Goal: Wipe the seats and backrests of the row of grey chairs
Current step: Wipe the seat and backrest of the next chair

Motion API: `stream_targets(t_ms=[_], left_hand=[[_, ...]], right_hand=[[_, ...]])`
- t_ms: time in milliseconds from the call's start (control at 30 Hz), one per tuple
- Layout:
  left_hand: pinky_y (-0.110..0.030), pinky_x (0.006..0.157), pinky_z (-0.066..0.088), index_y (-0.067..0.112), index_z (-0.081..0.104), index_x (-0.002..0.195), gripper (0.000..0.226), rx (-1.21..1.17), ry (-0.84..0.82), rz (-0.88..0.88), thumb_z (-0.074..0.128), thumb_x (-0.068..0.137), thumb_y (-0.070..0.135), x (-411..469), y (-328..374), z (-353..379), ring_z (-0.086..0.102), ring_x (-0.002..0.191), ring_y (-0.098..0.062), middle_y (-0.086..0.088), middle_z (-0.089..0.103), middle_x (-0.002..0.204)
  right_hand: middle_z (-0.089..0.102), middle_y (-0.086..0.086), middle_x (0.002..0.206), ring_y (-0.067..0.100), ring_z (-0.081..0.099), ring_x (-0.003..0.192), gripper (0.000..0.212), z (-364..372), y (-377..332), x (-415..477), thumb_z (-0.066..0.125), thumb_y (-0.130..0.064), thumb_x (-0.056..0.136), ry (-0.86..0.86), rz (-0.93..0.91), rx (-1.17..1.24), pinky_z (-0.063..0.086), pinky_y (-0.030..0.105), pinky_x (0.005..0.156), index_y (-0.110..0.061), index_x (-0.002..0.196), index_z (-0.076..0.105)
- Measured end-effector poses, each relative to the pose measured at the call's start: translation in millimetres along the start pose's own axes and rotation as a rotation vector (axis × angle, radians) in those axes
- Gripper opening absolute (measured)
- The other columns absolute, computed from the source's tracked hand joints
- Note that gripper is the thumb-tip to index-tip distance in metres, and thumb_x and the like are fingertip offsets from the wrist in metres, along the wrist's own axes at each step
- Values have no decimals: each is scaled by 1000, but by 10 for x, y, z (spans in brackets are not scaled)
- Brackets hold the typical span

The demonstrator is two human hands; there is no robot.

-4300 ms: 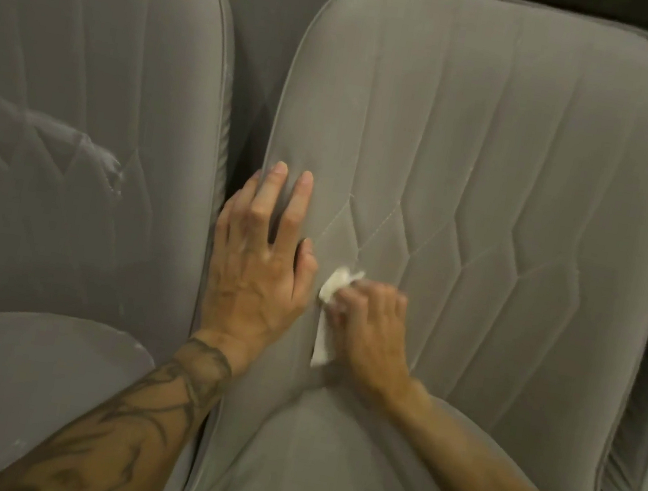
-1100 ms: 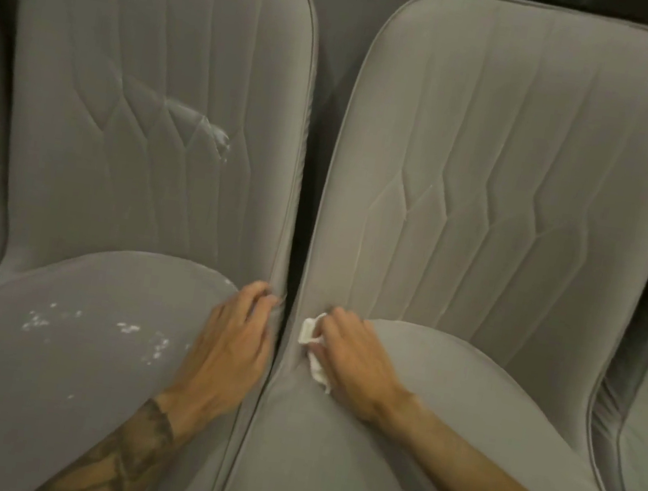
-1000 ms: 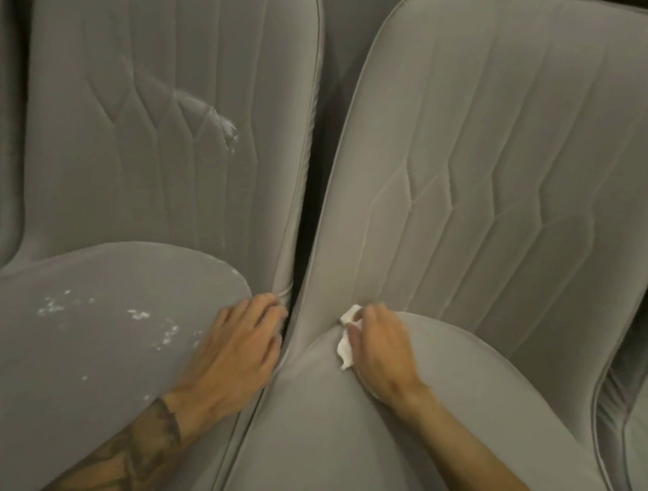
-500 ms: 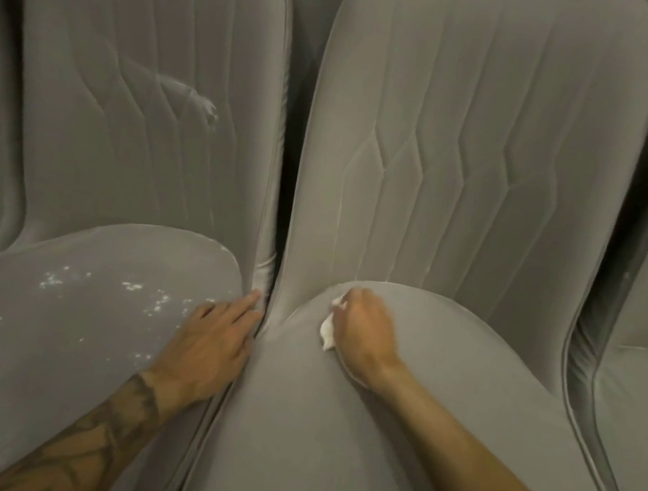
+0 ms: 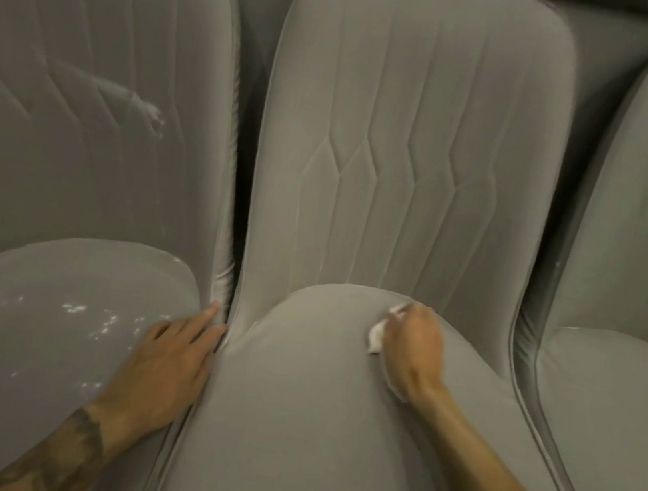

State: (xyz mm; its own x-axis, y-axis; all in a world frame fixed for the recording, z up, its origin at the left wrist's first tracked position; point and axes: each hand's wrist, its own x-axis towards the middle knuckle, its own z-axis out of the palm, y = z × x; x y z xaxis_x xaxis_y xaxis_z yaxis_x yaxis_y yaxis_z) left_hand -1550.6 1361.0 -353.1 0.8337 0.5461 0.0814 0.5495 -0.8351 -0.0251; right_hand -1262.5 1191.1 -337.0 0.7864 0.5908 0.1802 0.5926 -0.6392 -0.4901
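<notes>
Seen from above, two bare forearms reach in over the middle chair (image 5: pixel 304 452), a grey padded one facing the viewer. Just left of it, the left hand (image 5: pixel 165 364) lies flat with fingers straight and together on the edge of the left chair (image 5: pixel 25 348), its fingertips at the narrow gap between the two chairs. It seems placed there as a brace while the person leans in. Farther in, at the back right of the middle chair's seat, the right hand (image 5: pixel 413 342) curls its fingers over a small white wipe (image 5: pixel 375 336) and presses it to the fabric just short of the crease under the backrest (image 5: pixel 403 152), likely to clean along that seam. Only a crumpled edge of the wipe shows at the hand's left side, and it runs roughly front to back. White flecks (image 5: pixel 73 309) dot the left chair's seat, and a pale smear (image 5: pixel 141 104) crosses its back. The backrests stand upright, long axis vertical, in a row running left to right. A right chair (image 5: pixel 635 291) touches the middle one.
</notes>
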Motion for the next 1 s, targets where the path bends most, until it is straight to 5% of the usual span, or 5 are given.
stream_targets(t_ms=[100, 333, 500, 700, 1000], left_hand=[[-45, 85, 58, 12, 75, 122, 53, -1, 9, -5, 34, 95, 32, -4, 41, 21, 74, 104, -30, -13, 62, 145], [-43, 81, 60, 9, 75, 123, 53, 30, 107, 32, 40, 87, 25, 36, 55, 114, 74, 107, -29, -14, 62, 145], [-45, 80, 59, 9, 74, 123, 51, 7, 116, 16, 39, 89, 24, 57, 62, 129, 74, 103, -31, -15, 62, 146], [-48, 78, 59, 10, 76, 121, 53, 37, 107, 37, 38, 89, 28, 55, 40, 76, 75, 99, -32, -15, 63, 143], [-45, 92, 53, 13, 70, 131, 39, -58, 138, 44, 59, 95, 19, 54, -40, 140, 69, 113, -31, -13, 55, 153]], right_hand=[[62, 22, 113, 40, 57, 104, 24, -109, 412, 243, 45, -17, 100, 170, 226, -215, 42, 44, 88, 1, 107, 60], [66, 16, 115, 34, 63, 107, 23, 332, -35, 663, 45, -9, 98, 110, 257, -203, 47, 39, 88, -3, 109, 64], [60, 16, 125, 32, 56, 117, 29, 767, -649, 599, 40, -11, 100, -20, 65, -128, 39, 39, 97, -3, 123, 56], [70, 15, 107, 34, 62, 103, 22, 671, -863, 253, 52, -26, 98, -310, -338, 157, 47, 38, 84, -10, 100, 67], [61, 22, 117, 37, 56, 112, 27, 909, -1079, 65, 40, -19, 104, -125, -100, 76, 40, 42, 95, 0, 113, 58]])
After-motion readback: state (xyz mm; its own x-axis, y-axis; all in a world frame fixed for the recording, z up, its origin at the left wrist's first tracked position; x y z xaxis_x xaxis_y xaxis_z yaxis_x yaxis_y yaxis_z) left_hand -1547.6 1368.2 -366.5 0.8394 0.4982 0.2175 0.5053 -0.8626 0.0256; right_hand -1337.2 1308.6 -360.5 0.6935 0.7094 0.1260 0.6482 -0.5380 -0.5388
